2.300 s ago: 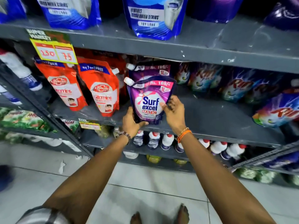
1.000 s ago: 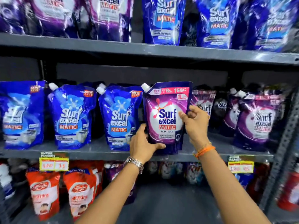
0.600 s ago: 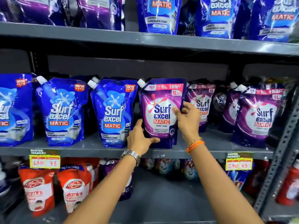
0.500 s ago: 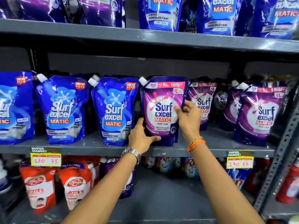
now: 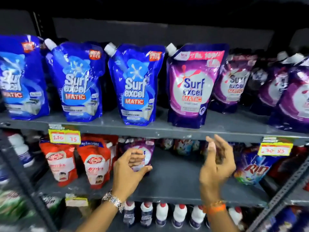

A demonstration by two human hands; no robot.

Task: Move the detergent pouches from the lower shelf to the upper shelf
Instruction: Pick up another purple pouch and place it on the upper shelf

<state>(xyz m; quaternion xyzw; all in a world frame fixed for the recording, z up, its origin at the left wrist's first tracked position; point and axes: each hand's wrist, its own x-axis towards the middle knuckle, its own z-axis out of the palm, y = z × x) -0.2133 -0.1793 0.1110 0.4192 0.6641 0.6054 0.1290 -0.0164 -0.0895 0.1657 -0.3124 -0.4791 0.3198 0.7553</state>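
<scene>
A purple Surf Excel pouch [image 5: 192, 86] stands upright on the upper shelf [image 5: 167, 129], to the right of several blue pouches [image 5: 135, 84] and with nothing touching it. Another purple pouch [image 5: 147, 148] stands at the back of the lower shelf [image 5: 175, 181]. My left hand [image 5: 128, 169] is in front of that pouch with fingers spread, open, and I cannot tell whether it touches it. My right hand [image 5: 217, 164] hovers open over the lower shelf, blurred, holding nothing.
More purple pouches [image 5: 234, 84] fill the upper shelf's right side. Red Lifebuoy pouches [image 5: 95, 163] stand left on the lower shelf, Rin pouches [image 5: 254, 168] right. Yellow price tags [image 5: 64, 136] hang on the shelf edge. White bottles [image 5: 162, 215] line the shelf below.
Both hands have let go of the purple pouch, which now stands on the upper shelf. They have dropped down to the lower shelf, the left one toward another purple pouch.
</scene>
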